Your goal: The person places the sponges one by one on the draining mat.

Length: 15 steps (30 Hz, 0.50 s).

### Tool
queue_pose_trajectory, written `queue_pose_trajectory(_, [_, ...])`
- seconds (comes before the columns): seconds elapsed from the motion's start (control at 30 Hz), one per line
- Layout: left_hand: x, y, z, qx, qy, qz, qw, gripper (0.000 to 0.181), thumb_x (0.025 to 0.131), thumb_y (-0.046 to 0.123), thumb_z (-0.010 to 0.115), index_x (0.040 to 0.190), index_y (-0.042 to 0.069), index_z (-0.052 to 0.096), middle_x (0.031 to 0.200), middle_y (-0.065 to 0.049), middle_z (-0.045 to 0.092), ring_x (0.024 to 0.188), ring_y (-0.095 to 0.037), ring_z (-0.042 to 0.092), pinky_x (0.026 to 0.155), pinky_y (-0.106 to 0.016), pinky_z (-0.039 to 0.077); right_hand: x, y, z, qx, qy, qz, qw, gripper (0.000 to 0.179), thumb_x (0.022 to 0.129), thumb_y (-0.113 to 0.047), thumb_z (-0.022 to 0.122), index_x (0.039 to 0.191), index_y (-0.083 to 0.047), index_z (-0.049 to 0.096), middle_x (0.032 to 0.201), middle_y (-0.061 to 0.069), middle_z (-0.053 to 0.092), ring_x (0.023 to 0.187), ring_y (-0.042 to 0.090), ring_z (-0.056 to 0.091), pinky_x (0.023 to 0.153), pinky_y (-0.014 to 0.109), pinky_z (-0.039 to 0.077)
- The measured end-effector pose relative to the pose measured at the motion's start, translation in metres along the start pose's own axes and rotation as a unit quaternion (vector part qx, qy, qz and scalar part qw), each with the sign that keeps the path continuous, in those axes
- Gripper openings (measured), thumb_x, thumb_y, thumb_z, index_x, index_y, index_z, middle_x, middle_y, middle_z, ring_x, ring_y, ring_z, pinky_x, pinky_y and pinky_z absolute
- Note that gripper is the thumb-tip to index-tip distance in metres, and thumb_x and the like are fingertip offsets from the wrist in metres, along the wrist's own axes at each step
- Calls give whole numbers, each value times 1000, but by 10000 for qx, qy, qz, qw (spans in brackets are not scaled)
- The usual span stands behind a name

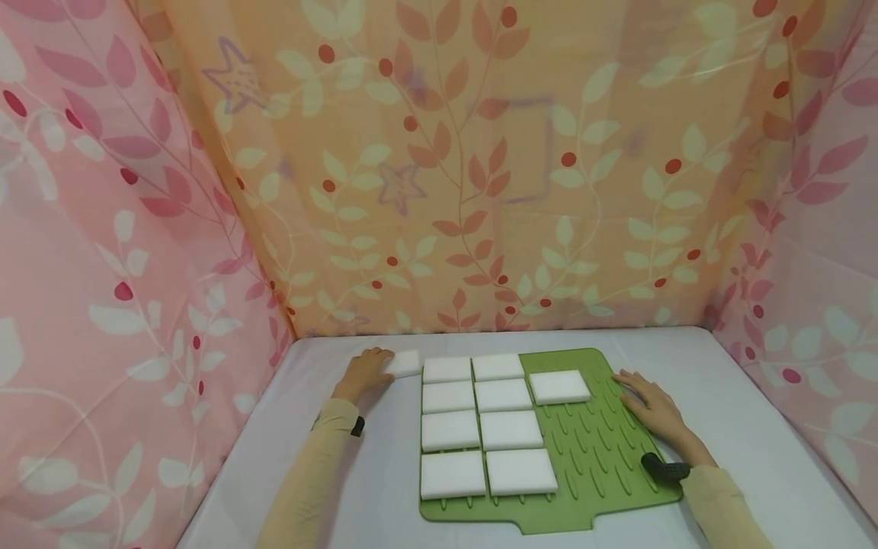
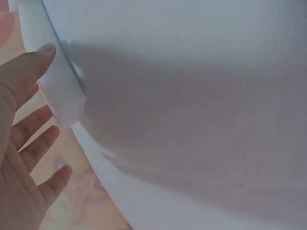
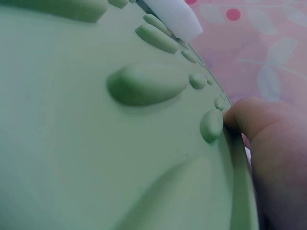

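Note:
My left hand [image 1: 366,374] is at the far left of the green drying mat [image 1: 583,488], pinching one white sponge [image 1: 406,364] by its left end. In the left wrist view the thumb lies along that sponge [image 2: 64,93], with the fingers spread on its other side. Two columns of white sponges [image 1: 513,430] lie flat on the mat's left part. Another sponge [image 1: 559,387] sits apart, to the right of them near the far end. My right hand [image 1: 652,404] rests relaxed at the mat's right edge; in the right wrist view its thumb [image 3: 259,120] touches the rim.
Raised oblong ridges [image 1: 597,482] cover the mat's right part, and a tab [image 1: 557,522] juts from its near side. A white cloth [image 1: 274,427] covers the table. Patterned curtains [image 1: 453,152] stand behind it and on both sides.

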State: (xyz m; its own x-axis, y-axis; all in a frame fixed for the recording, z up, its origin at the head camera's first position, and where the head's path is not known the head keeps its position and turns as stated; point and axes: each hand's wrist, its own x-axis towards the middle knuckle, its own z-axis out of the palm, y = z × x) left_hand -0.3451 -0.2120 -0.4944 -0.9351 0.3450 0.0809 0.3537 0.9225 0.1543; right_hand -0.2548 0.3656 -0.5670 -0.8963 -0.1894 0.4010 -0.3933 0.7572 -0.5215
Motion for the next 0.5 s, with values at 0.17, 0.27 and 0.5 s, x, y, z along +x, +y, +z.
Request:
queue_pose_trajectory(0.17, [-2,-1,-2,-4,164,58,9998,51,81,28,71,125,8,55,124,-17,54,114,-38,48,87,-54,43,0,0,0,-10,7,11,10000,42,93,-19,54,132,-3,49,136,29,41,126,53,30,102,63,16])
queue_pose_trajectory(0.27, [-4,0,-5,-44,275,108,9996,51,80,28,72,124,7,56,122,-17,54,112,-38,49,85,-54,44,0,0,-1,-16,8,19,10000,42,93,-19,54,131,-3,49,136,29,41,126,53,30,102,64,16])
queue_pose_trajectory(0.5, [-6,2,-12,-28,336,101,9994,50,80,30,71,123,8,57,121,-15,55,111,-37,51,84,-52,45,0,0,0,1,46,-22,10000,41,93,-17,55,131,-2,50,135,30,41,125,54,30,99,66,17])
